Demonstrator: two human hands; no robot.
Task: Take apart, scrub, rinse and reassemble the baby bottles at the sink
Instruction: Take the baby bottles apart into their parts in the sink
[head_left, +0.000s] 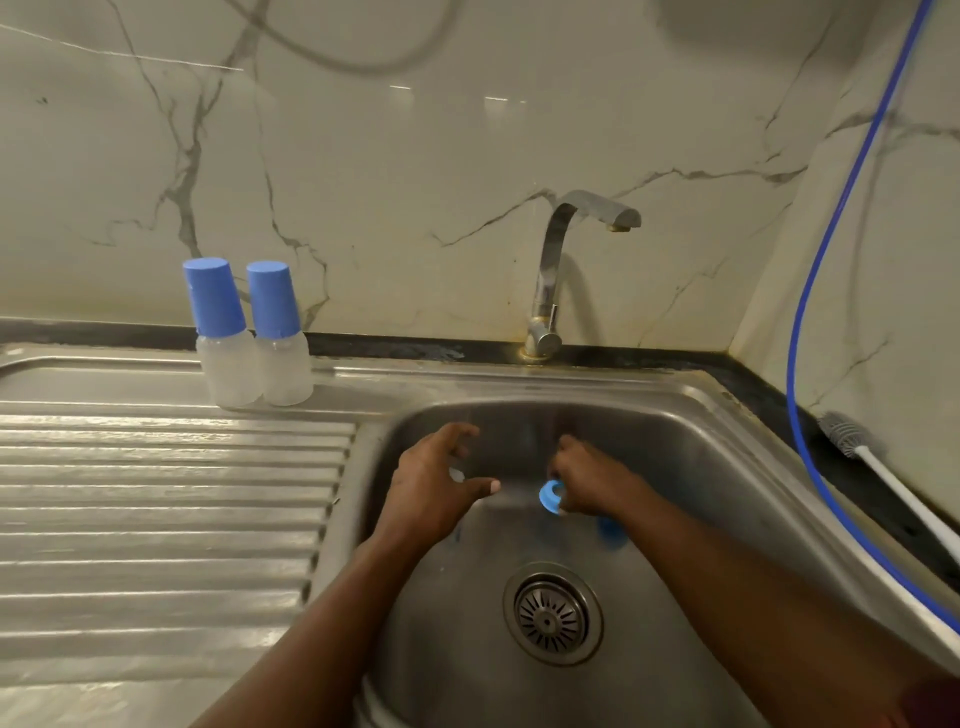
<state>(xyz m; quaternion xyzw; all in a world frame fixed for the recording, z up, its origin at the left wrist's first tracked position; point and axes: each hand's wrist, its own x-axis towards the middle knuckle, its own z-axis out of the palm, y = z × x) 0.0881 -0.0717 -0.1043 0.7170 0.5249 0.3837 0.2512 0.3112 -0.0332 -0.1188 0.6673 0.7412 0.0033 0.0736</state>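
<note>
Two small clear baby bottles with tall blue caps stand side by side at the back of the draining board, the left bottle (222, 332) touching the right bottle (280, 335). Over the steel sink basin (675, 467) my right hand (587, 480) pinches a blue screw ring (550, 496). A blurred blue object (613, 535) shows below that wrist, partly hidden. My left hand (436, 488) hovers beside it with fingers spread and loosely curved; a small pale thing glints at its fingers, too blurred to tell what it is.
A chrome tap (558, 270) stands behind the basin, its spout turned right, no water running. The drain strainer (551, 613) sits in the basin floor. A bottle brush (852, 441) with a white handle lies on the right counter beside a blue hose (810, 291). The ribbed draining board (156, 493) stretches left.
</note>
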